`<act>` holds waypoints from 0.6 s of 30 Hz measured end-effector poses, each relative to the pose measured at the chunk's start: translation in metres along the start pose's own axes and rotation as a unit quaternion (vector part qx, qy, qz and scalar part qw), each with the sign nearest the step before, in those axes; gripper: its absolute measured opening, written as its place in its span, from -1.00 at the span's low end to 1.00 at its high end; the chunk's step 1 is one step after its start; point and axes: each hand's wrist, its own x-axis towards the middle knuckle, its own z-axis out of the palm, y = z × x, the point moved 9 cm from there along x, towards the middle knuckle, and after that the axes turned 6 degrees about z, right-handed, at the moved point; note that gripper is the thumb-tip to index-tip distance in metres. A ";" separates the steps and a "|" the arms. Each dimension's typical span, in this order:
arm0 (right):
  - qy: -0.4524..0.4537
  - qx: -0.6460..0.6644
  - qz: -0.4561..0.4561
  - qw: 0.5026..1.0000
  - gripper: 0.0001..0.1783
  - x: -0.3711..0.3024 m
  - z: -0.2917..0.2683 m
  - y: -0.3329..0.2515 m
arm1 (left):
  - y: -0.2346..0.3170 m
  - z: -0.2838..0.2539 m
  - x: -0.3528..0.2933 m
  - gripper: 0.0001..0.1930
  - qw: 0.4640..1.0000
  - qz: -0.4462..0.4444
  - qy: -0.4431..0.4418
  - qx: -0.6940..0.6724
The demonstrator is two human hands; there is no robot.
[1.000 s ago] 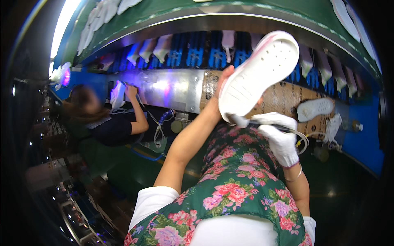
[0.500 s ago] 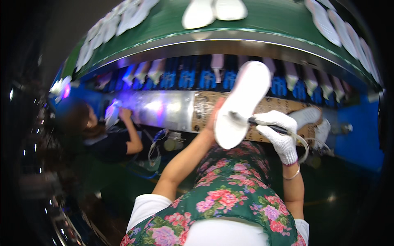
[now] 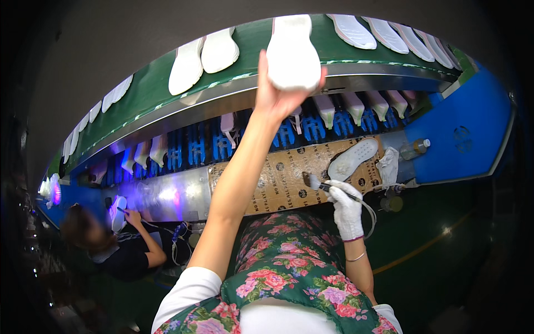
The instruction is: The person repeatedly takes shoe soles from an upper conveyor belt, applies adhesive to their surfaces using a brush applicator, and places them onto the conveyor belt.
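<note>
The bare fingers (image 3: 263,67) of the left hand (image 3: 280,100) grasp a smooth, matte-white, waisted shoe sole (image 3: 293,53) over the green belt (image 3: 253,50); contact is unclear. The right hand (image 3: 347,214), in ribbed white knit, grips a dark-bristled brush (image 3: 315,182) above the glossy, cardboard-covered worktop (image 3: 275,181), near a clear bottle (image 3: 413,149), contents indistinct.

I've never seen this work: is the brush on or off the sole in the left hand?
Off: the right hand holds the brush well apart from the sole in the left hand.
</note>
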 end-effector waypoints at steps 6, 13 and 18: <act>0.004 -0.033 0.029 0.999 -0.74 0.005 -0.009 0.033 | -0.033 0.002 0.022 -0.07 0.989 -0.002 0.119 -0.089; -0.002 -0.015 0.091 0.996 -0.78 0.006 -0.003 0.045 | 0.169 0.000 -0.023 -0.52 0.388 0.286 0.096 0.871; -0.048 -0.032 0.093 0.994 -0.77 0.018 0.022 0.050 | 0.196 -0.028 -0.052 -0.82 0.633 0.149 0.151 0.745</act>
